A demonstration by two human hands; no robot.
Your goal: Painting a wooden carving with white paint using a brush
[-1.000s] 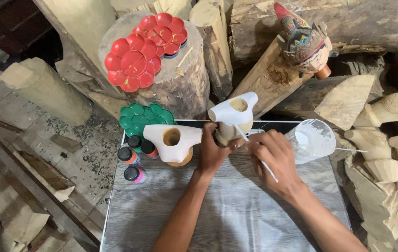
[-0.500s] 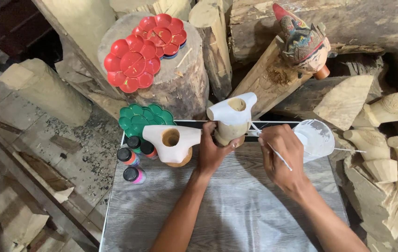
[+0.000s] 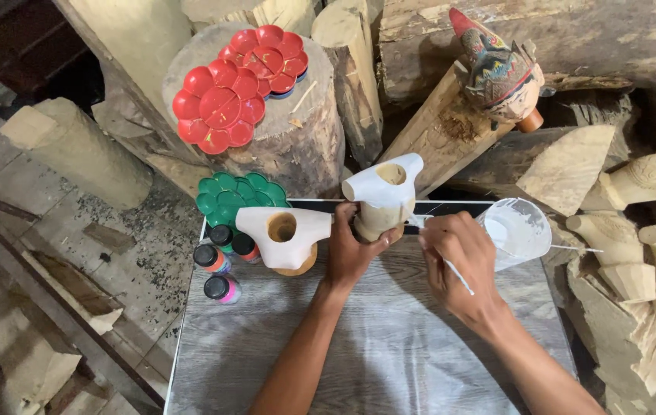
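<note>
My left hand (image 3: 352, 250) is wrapped around the bare wooden base of a white-painted carved wooden piece (image 3: 383, 192), holding it upright at the far edge of the desk (image 3: 389, 346), just above the middle of the frame. My right hand (image 3: 460, 265) is closed around a thin paintbrush (image 3: 458, 275), whose tip meets the right side of that piece where the white paint ends. A second white-painted piece (image 3: 282, 234) with a round hole in its top stands just left of my left hand, apart from it. Right of my right hand sits a clear plastic cup (image 3: 518, 230) smeared with white paint. At the left edge of the desk are three small paint bottles (image 3: 219, 269), with a green flower-shaped palette (image 3: 234, 196) behind them. In the upper left of the frame, two red flower-shaped palettes (image 3: 239, 84) lie on a log stump (image 3: 297, 146). At the upper right, a painted puppet head (image 3: 497, 73) rests on raw wood, and unpainted carvings (image 3: 651, 230) are stacked along the right edge.
</note>
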